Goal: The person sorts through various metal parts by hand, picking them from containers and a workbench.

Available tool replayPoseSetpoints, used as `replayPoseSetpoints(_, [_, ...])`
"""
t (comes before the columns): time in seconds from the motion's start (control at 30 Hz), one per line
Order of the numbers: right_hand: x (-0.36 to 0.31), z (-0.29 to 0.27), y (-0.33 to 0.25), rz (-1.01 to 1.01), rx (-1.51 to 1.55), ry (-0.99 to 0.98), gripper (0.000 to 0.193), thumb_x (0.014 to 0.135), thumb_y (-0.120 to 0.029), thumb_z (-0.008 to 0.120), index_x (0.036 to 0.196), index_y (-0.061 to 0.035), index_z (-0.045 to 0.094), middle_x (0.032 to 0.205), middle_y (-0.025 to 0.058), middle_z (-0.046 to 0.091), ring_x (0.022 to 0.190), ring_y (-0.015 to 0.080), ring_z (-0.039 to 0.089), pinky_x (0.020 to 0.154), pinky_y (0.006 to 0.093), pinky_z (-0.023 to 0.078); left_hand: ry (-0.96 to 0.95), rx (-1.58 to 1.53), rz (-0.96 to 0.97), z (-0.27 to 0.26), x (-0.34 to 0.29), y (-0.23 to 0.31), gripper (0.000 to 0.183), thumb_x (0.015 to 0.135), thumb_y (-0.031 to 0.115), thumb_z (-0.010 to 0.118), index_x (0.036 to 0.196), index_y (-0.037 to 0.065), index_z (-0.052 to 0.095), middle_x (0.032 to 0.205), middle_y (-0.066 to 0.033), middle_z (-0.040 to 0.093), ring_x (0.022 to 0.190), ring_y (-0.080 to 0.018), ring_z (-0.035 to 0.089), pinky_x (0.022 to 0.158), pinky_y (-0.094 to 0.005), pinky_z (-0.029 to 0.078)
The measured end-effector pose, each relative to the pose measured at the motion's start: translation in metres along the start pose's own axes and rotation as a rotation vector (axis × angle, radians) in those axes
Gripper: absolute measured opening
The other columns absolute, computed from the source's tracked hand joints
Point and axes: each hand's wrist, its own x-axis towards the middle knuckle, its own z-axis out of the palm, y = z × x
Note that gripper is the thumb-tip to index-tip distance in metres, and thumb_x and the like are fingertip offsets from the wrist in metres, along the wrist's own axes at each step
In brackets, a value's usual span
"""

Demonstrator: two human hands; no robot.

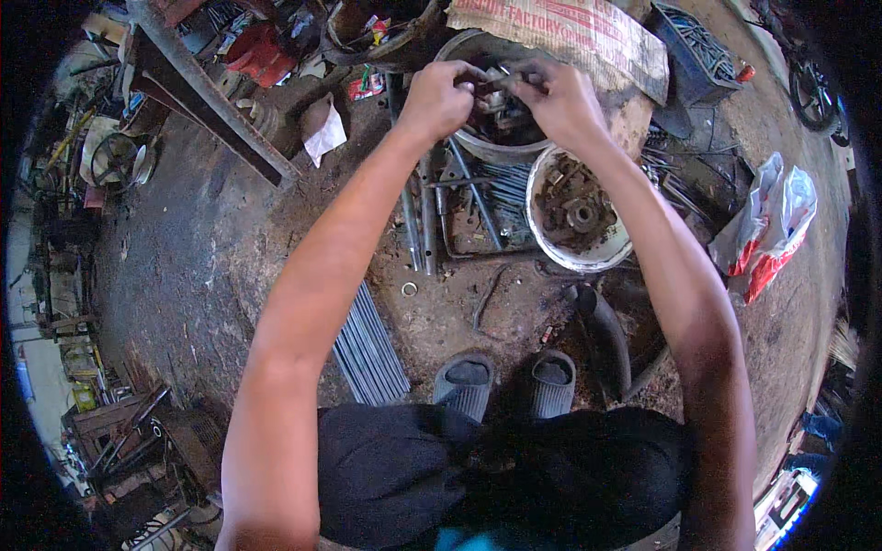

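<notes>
Both arms reach forward over a round dark metal pot [508,151] that holds metal parts [503,115]. My left hand [441,99] is at the pot's left rim, its fingers curled and pinched together; what they hold, if anything, is too small to name. My right hand [562,99] is above the pot's right side, thumb and fingers closed in a pinch. A small light metal piece [497,73] shows between the two hands, at the right fingertips. Just below the right wrist stands a white-rimmed bucket [540,234] with dirt and a ring-shaped metal part [581,217].
Metal rods [372,349] lie on the floor beside my left forearm. Steel bars and pipes [428,220] lie before the pot. Printed cardboard [588,41] covers the pot's far side. A crate of bolts [703,55] and a plastic bag [767,225] stand right. A steel beam [202,101] juts in at left.
</notes>
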Motion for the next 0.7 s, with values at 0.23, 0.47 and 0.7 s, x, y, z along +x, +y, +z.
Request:
replayPoseSetpoints(0.23, [0.05,0.027,0.011,-0.033,-0.223,-0.232,0.032,0.08,-0.02,0.063,0.108,-0.0053,0.069,0.1,0.0292,0.065,0.101,0.0433,0.063,0.09,0.0466,0.05,-0.035,-0.063,-0.102,0.0,-0.012,-0.012,0.028,0.087,0.007,0.054,0.107,-0.002,0.07,0.094,-0.0133,0.074,0.087,-0.0154,0.066,0.081,-0.0312,0.05])
replayPoseSetpoints(0.47, [0.062,0.039,0.02,-0.212,-0.323,-0.118,0.044,0.081,-0.009,0.055,0.125,-0.0062,0.061,0.101,0.026,0.067,0.099,0.0414,0.064,0.088,0.0433,0.05,0.054,-0.081,-0.174,-0.011,-0.021,-0.007,0.033,0.075,0.006,0.056,0.104,0.004,0.072,0.097,-0.0221,0.07,0.094,-0.0358,0.068,0.084,-0.0387,0.052])
replayPoseSetpoints(0.7, [0.018,0.004,0.023,-0.07,-0.186,-0.125,0.038,0.084,-0.014,0.057,0.12,-0.0041,0.064,0.103,0.0281,0.066,0.101,0.0421,0.063,0.091,0.0467,0.049,0.025,-0.145,-0.173,-0.001,-0.023,0.017,0.031,0.083,0.003,0.053,0.107,0.004,0.072,0.099,-0.0193,0.071,0.094,-0.0305,0.069,0.085,-0.0357,0.051])
